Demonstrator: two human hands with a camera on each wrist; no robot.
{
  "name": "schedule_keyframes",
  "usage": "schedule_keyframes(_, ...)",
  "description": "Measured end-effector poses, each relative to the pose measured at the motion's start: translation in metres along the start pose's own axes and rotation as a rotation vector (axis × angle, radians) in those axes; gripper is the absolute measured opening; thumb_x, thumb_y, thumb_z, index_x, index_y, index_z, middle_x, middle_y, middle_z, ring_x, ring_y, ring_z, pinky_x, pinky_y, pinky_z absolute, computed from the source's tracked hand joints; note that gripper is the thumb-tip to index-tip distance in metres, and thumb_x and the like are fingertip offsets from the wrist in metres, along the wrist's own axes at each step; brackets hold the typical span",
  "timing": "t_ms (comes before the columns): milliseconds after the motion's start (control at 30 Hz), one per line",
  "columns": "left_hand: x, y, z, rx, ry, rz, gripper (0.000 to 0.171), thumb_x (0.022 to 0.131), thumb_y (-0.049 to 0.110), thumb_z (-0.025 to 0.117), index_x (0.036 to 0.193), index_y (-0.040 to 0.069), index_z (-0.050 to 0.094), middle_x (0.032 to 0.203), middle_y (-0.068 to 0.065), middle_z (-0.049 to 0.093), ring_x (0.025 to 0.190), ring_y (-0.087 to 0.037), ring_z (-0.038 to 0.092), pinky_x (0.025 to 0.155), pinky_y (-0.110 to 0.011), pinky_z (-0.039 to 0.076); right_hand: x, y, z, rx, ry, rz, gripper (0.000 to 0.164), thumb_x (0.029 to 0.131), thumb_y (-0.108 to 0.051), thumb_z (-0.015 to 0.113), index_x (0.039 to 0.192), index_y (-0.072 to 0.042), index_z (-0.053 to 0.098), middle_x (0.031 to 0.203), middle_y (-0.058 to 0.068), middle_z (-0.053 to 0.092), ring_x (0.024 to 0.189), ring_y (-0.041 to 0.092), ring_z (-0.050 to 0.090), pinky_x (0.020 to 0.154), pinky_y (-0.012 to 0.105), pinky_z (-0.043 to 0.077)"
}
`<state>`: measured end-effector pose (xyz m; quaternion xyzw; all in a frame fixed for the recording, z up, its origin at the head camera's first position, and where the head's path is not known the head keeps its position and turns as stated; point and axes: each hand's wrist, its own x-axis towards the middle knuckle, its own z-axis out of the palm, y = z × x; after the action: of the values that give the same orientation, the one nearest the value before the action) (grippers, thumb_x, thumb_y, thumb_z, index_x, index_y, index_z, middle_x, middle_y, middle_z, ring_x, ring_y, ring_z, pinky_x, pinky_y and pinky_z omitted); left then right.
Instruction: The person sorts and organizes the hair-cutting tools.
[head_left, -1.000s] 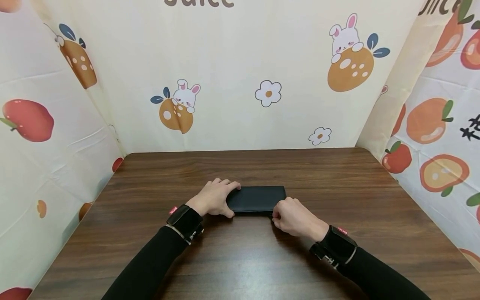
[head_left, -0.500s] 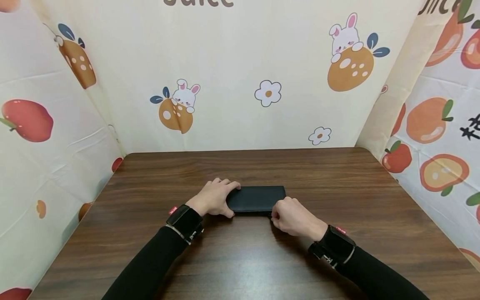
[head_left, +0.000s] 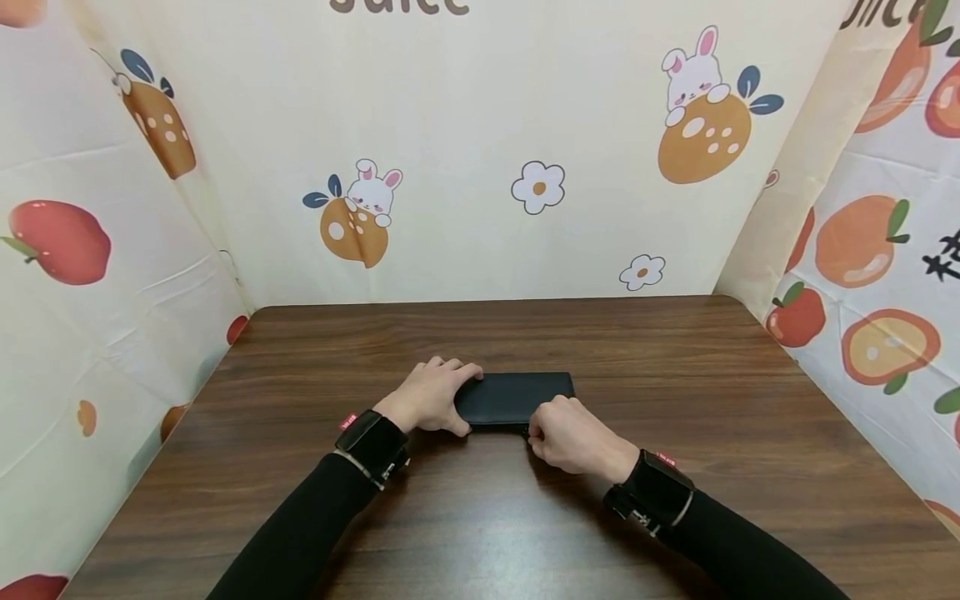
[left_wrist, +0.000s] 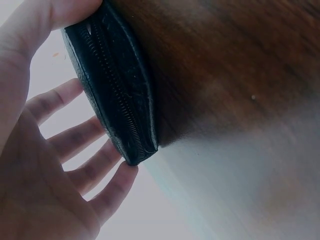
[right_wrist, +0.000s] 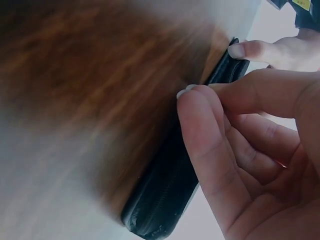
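A black zip wallet [head_left: 513, 398] lies on the wooden table, its zipper side facing me. My left hand [head_left: 431, 396] holds its left end, thumb at the near corner and fingertips along the far edge. Up close in the left wrist view, the zipper [left_wrist: 114, 87] runs around that end. At the wallet's near edge, right of its middle, my right hand [head_left: 576, 437] pinches thumb and forefinger together at the zipper line. The zipper pull is hidden between those fingertips. The right wrist view shows the wallet's right end [right_wrist: 160, 195] beyond the curled fingers.
The brown table [head_left: 480, 517] extends around the wallet on every side. A cream curtain [head_left: 465, 225] printed with rabbits and flowers stands behind its back edge. Fruit-printed white sheets rise at the left [head_left: 142, 333] and right [head_left: 862, 417].
My right hand has slid a little to the left along the wallet's near edge. The left hand and the wallet have stayed in place.
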<state>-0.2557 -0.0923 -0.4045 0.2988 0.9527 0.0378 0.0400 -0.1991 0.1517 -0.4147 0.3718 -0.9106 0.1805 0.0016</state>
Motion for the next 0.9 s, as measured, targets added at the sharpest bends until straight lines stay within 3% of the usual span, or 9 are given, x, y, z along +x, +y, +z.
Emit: schedule_keyframes(900, 0.001, 0.0, 0.001, -0.015, -0.014, -0.012, 0.08, 0.064, 0.05, 0.073, 0.134, 0.028, 0.04, 0.129, 0.003, 0.044, 0.11, -0.022, 0.038, 0.093, -0.043, 0.032, 0.011, -0.007, 0.006, 0.006, -0.014, -0.025, 0.019, 0.083, -0.008, 0.058, 0.068, -0.019, 0.064, 0.054, -0.015, 0.046, 0.045, 0.001, 0.041, 0.049, 0.021, 0.04)
